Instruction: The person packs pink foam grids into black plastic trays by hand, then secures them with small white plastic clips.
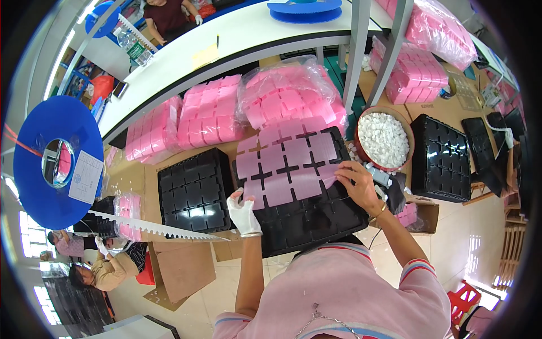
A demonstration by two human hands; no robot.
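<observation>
A thin pink foam sheet (282, 165) with cross-shaped cutouts lies over the far part of a black plastic tray (307, 224). My left hand (243, 214), in a white glove with bare fingertips, grips the sheet's near left corner. Bare and wearing a bracelet, my right hand (359, 182) pinches the sheet's near right edge. Between the hands, the sheet's near edge crosses the tray, whose nearer part shows uncovered. Some pockets show through the cutouts.
Black trays stand stacked at left (192, 192) and right (440, 158). A round bowl (361, 121) of white pieces sits beside the work. Bagged pink sheets (288, 90) line the back under a white shelf (186, 53). A blue reel (34, 147) and toothed white strip (158, 227) jut in at left.
</observation>
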